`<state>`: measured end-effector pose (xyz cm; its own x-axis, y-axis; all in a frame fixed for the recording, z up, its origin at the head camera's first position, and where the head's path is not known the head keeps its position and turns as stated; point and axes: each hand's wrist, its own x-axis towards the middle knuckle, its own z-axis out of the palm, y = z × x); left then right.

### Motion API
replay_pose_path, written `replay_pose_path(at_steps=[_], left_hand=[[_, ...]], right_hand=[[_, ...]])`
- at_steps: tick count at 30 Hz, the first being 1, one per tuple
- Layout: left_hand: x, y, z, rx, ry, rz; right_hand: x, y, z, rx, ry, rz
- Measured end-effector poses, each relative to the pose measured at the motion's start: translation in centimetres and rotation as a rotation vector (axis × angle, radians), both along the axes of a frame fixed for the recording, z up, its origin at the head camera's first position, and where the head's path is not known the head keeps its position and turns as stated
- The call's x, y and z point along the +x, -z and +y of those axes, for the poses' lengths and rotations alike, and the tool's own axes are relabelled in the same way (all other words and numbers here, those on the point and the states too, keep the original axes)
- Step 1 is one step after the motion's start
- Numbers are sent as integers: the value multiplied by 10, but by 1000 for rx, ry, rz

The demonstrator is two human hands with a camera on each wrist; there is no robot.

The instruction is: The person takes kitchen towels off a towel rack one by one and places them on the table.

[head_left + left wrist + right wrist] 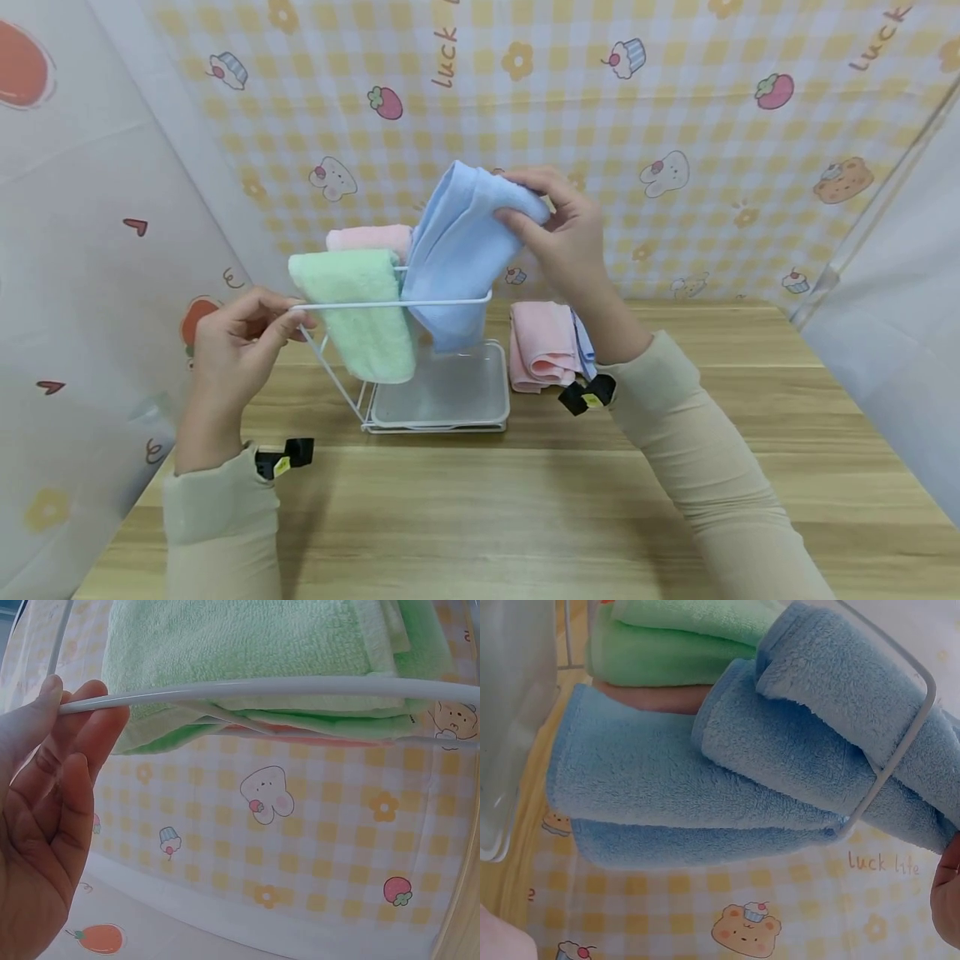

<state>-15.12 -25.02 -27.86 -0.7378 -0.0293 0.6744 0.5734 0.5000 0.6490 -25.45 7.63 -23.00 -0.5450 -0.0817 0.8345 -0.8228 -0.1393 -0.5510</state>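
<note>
A white wire rack point(330, 306) has its front left corner pinched between the thumb and fingers of my left hand point(236, 358). Over its top rails hangs a folded green towel point(356, 279), close beside that hand, with a folded pink towel point(369, 237) behind it. My right hand point(566, 229) grips the upper right part of a blue towel point(465, 242), thumb in front. The left wrist view has the fingertips on the white rail point(262, 688) under the green towel. In the right wrist view, the blue towel's folds point(780, 742) pass through the rack's end loop.
A pale tray point(442, 392) sits in the rack's base. To its right on the wooden table point(465, 508) lie a folded pink towel point(543, 337) and a blue cloth point(583, 342) behind it. A checked curtain point(675, 108) stands at the back.
</note>
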Motion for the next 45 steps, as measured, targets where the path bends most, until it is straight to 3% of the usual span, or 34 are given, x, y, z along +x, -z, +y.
replay_pose_path(at_steps=[11, 31, 45], left_hand=[[0, 1, 0, 7, 5, -23], [-1, 1, 1, 6, 9, -11], [-1, 1, -1, 6, 7, 12]], right_hand=[[-2, 3, 9, -128, 36, -41], [0, 4, 35, -240, 144, -84], [1, 4, 47, -341, 108, -101]])
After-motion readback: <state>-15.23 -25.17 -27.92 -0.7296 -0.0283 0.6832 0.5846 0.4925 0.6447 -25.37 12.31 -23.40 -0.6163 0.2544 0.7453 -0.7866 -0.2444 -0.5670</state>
